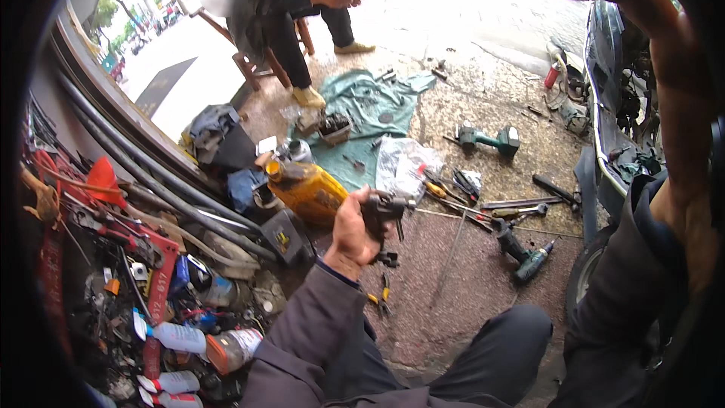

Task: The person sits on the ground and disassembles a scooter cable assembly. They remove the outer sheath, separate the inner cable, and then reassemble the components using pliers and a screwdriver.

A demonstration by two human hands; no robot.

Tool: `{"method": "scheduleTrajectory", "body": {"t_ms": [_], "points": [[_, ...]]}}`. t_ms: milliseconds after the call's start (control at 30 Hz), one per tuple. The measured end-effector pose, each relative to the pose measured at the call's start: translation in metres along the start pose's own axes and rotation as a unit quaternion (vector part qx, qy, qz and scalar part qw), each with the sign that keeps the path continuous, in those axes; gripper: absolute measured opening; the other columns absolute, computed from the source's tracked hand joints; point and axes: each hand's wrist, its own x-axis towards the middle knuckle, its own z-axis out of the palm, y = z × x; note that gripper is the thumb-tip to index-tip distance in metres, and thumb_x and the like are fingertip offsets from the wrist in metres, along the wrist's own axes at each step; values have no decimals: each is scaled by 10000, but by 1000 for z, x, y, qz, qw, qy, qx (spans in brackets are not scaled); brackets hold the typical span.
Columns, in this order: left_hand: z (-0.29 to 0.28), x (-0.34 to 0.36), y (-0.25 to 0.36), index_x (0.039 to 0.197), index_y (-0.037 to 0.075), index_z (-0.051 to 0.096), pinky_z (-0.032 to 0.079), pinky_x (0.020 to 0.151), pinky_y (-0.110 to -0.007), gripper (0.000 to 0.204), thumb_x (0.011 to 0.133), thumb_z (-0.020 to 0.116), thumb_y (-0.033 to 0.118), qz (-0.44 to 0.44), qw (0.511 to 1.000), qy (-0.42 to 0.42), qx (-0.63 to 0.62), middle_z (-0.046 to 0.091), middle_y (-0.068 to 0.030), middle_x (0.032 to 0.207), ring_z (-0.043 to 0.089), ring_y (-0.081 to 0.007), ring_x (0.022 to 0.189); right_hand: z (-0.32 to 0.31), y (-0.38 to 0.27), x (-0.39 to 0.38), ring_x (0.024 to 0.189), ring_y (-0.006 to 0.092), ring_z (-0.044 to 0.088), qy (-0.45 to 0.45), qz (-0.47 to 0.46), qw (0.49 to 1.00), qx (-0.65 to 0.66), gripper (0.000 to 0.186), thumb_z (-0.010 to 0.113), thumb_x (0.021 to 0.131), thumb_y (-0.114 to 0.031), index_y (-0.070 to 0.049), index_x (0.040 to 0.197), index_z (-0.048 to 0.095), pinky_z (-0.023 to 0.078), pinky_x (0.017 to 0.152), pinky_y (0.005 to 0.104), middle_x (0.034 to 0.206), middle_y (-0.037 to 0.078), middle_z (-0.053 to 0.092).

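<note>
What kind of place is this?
Probably a street-side motorbike repair spot: power drills and hand tools lie on the pavement, a scooter stands at the right, and the left hand holds a dark metal part.
</note>
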Motion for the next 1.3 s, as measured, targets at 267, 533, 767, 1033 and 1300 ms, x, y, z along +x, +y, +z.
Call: {"method": "scheduleTrajectory", "body": {"t_ms": [267, 533, 767, 1033, 1300], "points": [[1, 0, 1, 996, 66, 551, 395, 536, -335, 340, 971, 397, 369, -1, 1000, -18, -14, 617, -104, 838, 518, -196, 604, 13, 4, -9, 1036, 315, 586, 72, -9, 991, 113, 660, 639, 835, -365, 23, 1325, 426, 520, 829, 433, 1205, 233, 533], [8, -4, 2, 988, 67, 586, 422, 563, -330, 354, 968, 398, 367, 5, 1000, -20, -4, 642, -97, 877, 545, -195, 651, 155, 67, -123, 717, 128, 635, 51, 453, 872, 177, 159, 652, 885, -88, 49, 963, 634, 520, 635, 264, 817, 75, 663], [13, -5, -4, 1004, 72, 567, 444, 588, -330, 337, 975, 390, 358, 16, 999, -32, 41, 630, -98, 878, 564, -200, 684, 183, 83, -153, 583, 92, 595, 28, 522, 793, 313, 367, 484, 1007, -332, -14, 892, 626, 453, 487, 228, 702, 34, 636], [19, -3, -9, 991, 53, 563, 435, 555, -285, 296, 964, 411, 305, 24, 996, -28, 75, 617, -77, 841, 554, -152, 660, 191, 91, -158, 546, 89, 570, 54, 572, 724, 382, 284, 526, 992, -294, -30, 909, 590, 444, 464, 231, 670, 19, 593], [18, -1, -10, 994, 41, 557, 426, 537, -274, 291, 968, 402, 285, 8, 997, -31, 75, 612, -78, 809, 539, -149, 612, 189, 101, -166, 695, 103, 603, 74, 526, 729, 431, 189, 572, 959, -160, -12, 1074, 550, 507, 523, 239, 870, 45, 595]]}}
